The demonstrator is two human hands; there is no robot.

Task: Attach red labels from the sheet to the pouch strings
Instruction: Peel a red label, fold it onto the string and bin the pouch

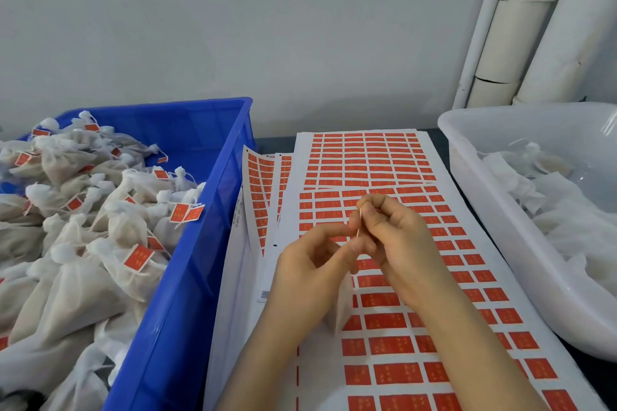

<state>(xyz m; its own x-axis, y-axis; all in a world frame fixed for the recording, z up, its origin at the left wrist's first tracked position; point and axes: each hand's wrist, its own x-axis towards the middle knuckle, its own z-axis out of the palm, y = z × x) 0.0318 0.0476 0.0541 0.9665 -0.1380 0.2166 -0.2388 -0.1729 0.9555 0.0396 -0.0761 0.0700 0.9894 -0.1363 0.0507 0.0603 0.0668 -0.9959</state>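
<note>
A single wide-angle camera, worn on the head, looks forward and down, close over white sheets of red rectangular labels [320, 364], between a blue plastic crate [187, 277] and a translucent white plastic tub [500, 227].

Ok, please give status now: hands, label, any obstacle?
Left hand and right hand both pinch one red label, edge-on. The pouch hangs below them, over the label sheet. Nothing in the way.

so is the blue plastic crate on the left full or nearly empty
Fairly full: the blue plastic crate holds a heap of white mesh pouches with red labels, piled near its rim.
</note>
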